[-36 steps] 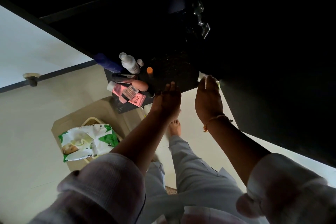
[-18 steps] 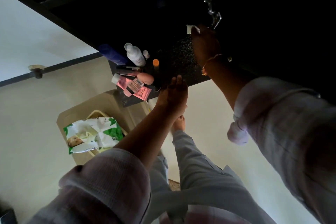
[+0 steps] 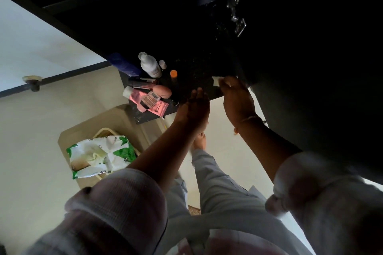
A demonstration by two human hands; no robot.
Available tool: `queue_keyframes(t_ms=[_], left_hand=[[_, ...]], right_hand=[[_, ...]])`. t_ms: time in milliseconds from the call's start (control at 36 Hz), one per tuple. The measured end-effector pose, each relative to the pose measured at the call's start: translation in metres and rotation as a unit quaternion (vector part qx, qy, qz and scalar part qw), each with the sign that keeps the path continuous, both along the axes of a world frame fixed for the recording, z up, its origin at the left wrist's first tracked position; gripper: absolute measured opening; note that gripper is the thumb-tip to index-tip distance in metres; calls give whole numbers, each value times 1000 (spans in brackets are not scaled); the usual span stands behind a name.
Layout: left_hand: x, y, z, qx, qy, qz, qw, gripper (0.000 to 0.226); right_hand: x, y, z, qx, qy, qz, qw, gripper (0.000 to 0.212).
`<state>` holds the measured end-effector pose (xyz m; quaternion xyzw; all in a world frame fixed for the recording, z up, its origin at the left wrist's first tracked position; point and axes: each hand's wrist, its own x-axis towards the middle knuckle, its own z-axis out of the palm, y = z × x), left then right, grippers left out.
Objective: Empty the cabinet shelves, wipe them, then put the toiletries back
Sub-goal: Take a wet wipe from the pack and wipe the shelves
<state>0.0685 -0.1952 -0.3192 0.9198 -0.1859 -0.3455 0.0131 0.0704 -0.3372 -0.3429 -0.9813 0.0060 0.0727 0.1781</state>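
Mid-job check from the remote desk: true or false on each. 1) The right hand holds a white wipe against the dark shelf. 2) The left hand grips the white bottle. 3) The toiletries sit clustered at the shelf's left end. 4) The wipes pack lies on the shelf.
1) True: the right hand presses a white wipe on the dark shelf.
2) False: the left hand is open and apart from the white bottle.
3) True: they crowd around the pink tube.
4) False: the wipes pack lies below, on a basket.

Wet-wipes pack (image 3: 101,156) lying in woven basket (image 3: 103,131) (beige); pale floor (image 3: 31,130).
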Motion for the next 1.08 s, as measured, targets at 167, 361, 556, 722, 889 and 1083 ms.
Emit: queue_keyframes(t_ms=[167,361,556,722,889,1083], left_hand=[[0,4,-2,-8,-15,-17,1000,93],[-3,4,-8,-6,-16,-17,1000,87],[-27,9,-17,-82,-84,35,992,79],[-50,9,-19,-106,-87,67,988,77],[-49,9,-20,-98,-69,102,987,74],[-43,11,-21,-97,-39,98,990,75]], right_hand=[[82,3,1,43,-11,-116,992,27],[117,17,4,-28,7,-13,1000,33],[27,9,-11,76,-21,48,996,23],[-34,12,-2,35,-13,50,998,32],[6,9,-5,-14,-6,15,1000,45],[105,12,-9,-58,-47,-54,996,35]])
